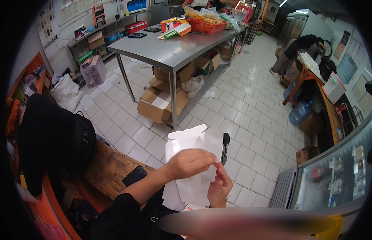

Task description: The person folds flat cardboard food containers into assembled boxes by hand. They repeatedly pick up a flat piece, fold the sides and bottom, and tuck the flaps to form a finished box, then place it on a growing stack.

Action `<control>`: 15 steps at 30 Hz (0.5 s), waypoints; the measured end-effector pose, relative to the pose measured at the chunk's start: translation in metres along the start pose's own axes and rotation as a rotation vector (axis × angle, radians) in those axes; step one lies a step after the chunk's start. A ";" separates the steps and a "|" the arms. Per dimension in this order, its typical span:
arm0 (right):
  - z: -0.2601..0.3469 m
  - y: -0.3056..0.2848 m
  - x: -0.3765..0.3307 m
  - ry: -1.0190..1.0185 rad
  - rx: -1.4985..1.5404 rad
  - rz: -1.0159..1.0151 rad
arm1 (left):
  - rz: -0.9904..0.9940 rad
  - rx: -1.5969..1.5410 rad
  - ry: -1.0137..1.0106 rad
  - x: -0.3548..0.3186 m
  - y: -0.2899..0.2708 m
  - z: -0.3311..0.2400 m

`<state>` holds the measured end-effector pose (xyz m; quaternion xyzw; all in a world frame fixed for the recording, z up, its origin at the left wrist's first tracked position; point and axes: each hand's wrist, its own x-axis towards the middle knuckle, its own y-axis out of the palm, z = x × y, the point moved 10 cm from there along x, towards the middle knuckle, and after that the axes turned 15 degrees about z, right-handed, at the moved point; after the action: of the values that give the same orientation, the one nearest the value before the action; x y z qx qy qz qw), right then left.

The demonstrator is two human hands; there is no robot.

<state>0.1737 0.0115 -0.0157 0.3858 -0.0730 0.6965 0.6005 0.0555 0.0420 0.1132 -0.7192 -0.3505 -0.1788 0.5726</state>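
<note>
A white cardboard box blank (pixel 186 146), partly folded with flaps sticking out, is held in front of me above my lap. My left hand (pixel 190 163) reaches across its middle, fingers bent and pinching toward the right edge of the card. Close by, my right hand (pixel 220 187) grips that same right edge from below, thumb and fingers drawn together near the left fingertips. The far flap stands up beyond my hands, and a lower panel hangs toward my lap. Under it, part of another white piece with orange marking (pixel 192 207) shows.
A wooden bench (pixel 104 172) on my left bears a black phone (pixel 134 175) and a black bag (pixel 80 136). Ahead stands a steel table (pixel 170 52) with a red basket (pixel 206 26) and cardboard boxes (pixel 156 104) below. A glass-front cooler (pixel 334 180) is at right; a person (pixel 300 46) bends farther back.
</note>
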 end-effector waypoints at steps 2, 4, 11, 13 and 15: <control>0.010 0.003 0.005 -0.053 -0.082 -0.007 | -0.035 -0.118 -0.084 -0.004 0.009 0.009; 0.016 0.006 0.008 -0.038 -0.254 -0.015 | -0.059 -0.294 -0.241 -0.012 0.020 0.026; 0.013 -0.013 -0.001 0.050 -0.342 -0.160 | -0.136 -1.001 -0.303 -0.014 0.051 0.036; 0.011 -0.020 -0.007 0.043 -0.305 -0.205 | -0.058 -0.662 -0.199 -0.004 0.039 0.022; -0.001 -0.027 -0.017 0.094 -0.192 -0.284 | 0.008 -0.454 -0.072 0.005 0.033 0.005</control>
<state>0.1972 0.0062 -0.0367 0.3003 -0.0560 0.6119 0.7296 0.0816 0.0447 0.0926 -0.8368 -0.3187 -0.2251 0.3840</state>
